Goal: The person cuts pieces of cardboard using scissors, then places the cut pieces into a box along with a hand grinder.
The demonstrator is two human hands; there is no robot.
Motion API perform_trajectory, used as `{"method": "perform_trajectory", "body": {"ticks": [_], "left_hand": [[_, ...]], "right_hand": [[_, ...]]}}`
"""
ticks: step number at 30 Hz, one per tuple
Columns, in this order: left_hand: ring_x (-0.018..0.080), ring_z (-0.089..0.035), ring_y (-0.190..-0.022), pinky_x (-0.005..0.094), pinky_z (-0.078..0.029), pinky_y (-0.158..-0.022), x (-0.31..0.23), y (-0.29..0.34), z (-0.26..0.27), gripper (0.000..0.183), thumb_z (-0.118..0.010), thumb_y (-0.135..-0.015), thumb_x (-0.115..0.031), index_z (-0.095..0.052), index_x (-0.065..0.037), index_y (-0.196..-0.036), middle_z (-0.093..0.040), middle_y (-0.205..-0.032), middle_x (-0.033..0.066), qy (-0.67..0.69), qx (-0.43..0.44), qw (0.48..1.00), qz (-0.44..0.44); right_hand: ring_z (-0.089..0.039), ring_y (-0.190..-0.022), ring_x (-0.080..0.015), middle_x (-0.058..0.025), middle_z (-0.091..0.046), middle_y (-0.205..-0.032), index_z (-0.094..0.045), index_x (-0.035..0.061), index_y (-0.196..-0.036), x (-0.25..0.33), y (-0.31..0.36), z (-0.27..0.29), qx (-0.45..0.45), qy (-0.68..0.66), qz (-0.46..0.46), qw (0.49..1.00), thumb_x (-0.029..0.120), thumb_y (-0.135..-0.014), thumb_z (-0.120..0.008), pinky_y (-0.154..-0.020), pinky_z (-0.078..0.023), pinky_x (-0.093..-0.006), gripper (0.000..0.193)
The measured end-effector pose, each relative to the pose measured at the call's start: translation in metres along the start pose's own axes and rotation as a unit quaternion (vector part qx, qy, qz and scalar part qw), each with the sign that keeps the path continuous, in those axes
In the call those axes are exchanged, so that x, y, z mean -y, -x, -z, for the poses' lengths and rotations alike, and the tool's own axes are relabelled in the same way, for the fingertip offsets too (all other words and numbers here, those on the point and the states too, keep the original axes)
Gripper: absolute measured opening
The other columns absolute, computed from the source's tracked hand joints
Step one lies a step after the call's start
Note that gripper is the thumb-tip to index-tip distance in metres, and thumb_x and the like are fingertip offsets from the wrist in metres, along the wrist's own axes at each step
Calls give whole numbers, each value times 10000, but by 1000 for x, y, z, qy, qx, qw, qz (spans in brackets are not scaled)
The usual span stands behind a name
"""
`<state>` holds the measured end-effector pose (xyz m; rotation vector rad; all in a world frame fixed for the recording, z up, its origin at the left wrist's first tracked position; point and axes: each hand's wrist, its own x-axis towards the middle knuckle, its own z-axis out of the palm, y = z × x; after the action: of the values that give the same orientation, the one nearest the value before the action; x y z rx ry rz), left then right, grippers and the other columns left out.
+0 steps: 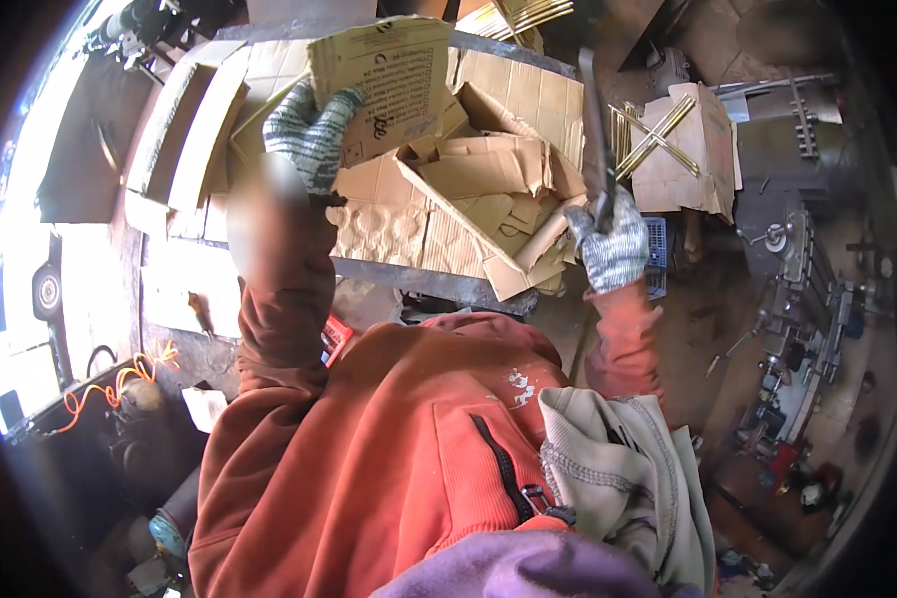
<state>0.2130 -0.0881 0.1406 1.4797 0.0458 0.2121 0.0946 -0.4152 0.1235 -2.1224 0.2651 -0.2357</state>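
Observation:
My left hand [309, 135], in a grey-and-white knit glove, grips the edge of a printed brown cardboard sheet [394, 85], raised at a slant over the table. In a matching glove, my right hand [616, 244] is closed around the lower end of a long, dark, narrow bar-like tool [596, 125] that points away from me. Whether it has a cutting edge I cannot tell. Between the hands lies a crumpled, partly opened cardboard box [488, 189]. Flattened corrugated cardboard [379, 224] spreads beneath it.
Folded cardboard pieces [189, 140] lie at the table's left. To the right, crossed brass-coloured rods [668, 140] rest on a cardboard-covered stand, with a blue plastic crate [656, 254] below. Machinery [797, 309] stands farther right. An orange coiled hose [120, 384] is at lower left.

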Motion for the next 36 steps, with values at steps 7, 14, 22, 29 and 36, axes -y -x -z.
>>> {"method": "perform_trajectory", "body": {"ticks": [7, 14, 22, 29, 36], "left_hand": [[272, -646, -893, 375, -517, -809, 39, 8, -58, 339, -739, -743, -105, -669, -63, -1072, -673, -998, 98, -329, 262, 852, -311], [320, -609, -913, 411, -475, -813, -28, 61, -93, 359, -780, -693, -160, -642, -66, -1011, -632, -1026, 123, -291, 282, 819, -406], [351, -580, -1093, 415, -462, -941, 129, 166, -67, 543, -714, -785, -316, -561, -48, -1231, -606, -1176, 206, -402, 298, 860, 100], [328, -386, -1317, 409, -343, -1074, 143, 80, -171, 1034, -793, -634, -500, -317, -35, -1425, -382, -1428, 206, -618, 186, 763, 41], [374, -614, -1078, 420, -451, -975, 184, 69, -180, 1052, -777, -672, -473, -243, -6, -1448, -602, -1203, 239, -589, 246, 741, 207]], "right_hand": [[-602, -954, -223, -123, -617, -1155, -450, 4, -1323, -110, 4, -41, -109, -78, -227, 965, 173, -676, -857, -859, -488, -308, 783], [-574, -554, -186, -77, -637, -661, -647, 9, -773, -61, -68, -6, -89, 111, -306, 941, 202, -615, -725, -566, -489, -338, 261], [-592, -742, -175, -74, -658, -905, -615, -2, -996, -45, -151, 46, -130, -79, -326, 933, 279, -717, -744, -716, -498, -322, 416], [-554, -887, -144, -99, -608, -1080, -509, -29, -1183, -125, -201, 44, -61, -17, -420, 905, 360, -711, -783, -811, -477, -302, 670], [-618, -924, -214, -166, -656, -1069, -594, -80, -1113, -188, -223, 13, -71, 85, -423, 899, 412, -605, -821, -869, -472, -313, 743]]}}
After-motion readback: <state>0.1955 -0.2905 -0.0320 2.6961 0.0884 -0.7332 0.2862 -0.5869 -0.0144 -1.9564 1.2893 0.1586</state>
